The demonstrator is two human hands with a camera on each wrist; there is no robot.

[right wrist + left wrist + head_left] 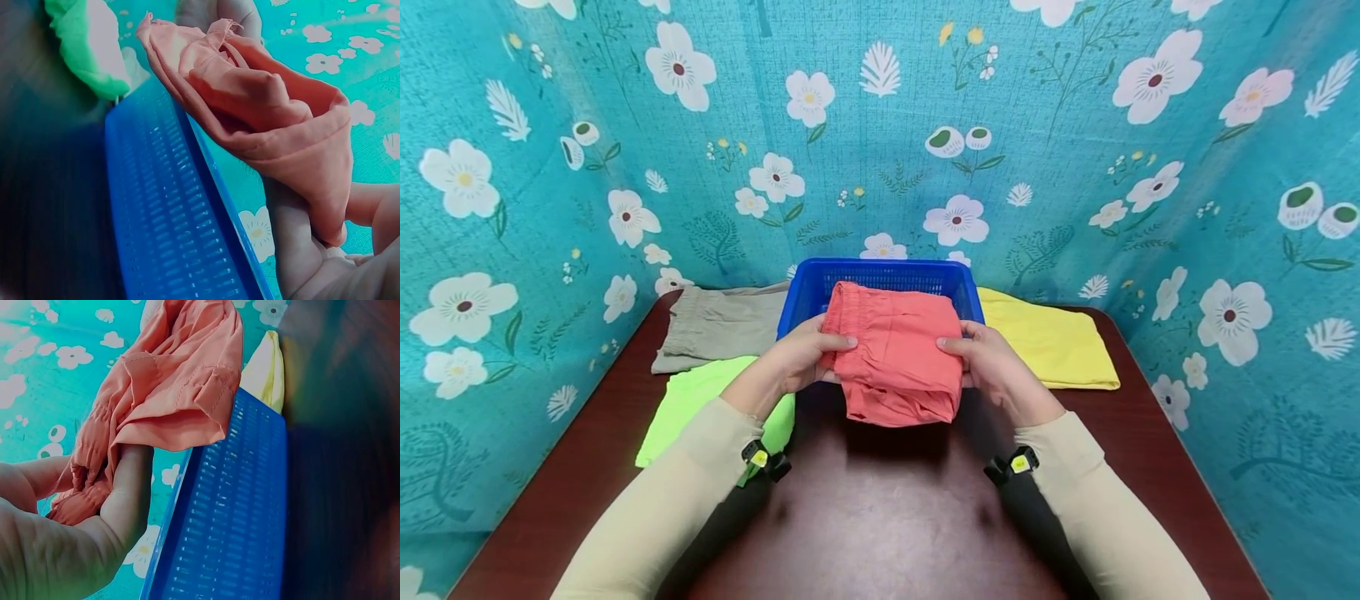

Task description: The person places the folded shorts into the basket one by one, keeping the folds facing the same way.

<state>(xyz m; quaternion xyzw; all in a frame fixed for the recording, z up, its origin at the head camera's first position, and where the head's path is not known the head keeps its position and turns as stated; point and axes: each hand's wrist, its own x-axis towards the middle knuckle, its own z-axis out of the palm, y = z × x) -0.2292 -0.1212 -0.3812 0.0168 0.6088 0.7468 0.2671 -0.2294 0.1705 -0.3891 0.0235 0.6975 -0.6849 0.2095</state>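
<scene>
Folded coral-red shorts (898, 350) with a gathered elastic waistband are held up between both hands, over the front part of a blue plastic basket (880, 268). My left hand (805, 354) grips the waistband end, thumb on top and fingers beneath. At the opposite end my right hand (992, 362) pinches the folded edge the same way. In the left wrist view the shorts (169, 387) hang above the basket's slotted side (231, 512). Loose folds of the shorts (262, 119) open toward the right wrist camera.
Grey garment (722, 323) with an elastic waist lies left of the basket, and a bright green one (692, 400) lies in front of it, partly behind the left forearm. Folded yellow cloth (1052, 342) is to the basket's right. A floral curtain (880, 150) surrounds the dark wooden table (880, 525).
</scene>
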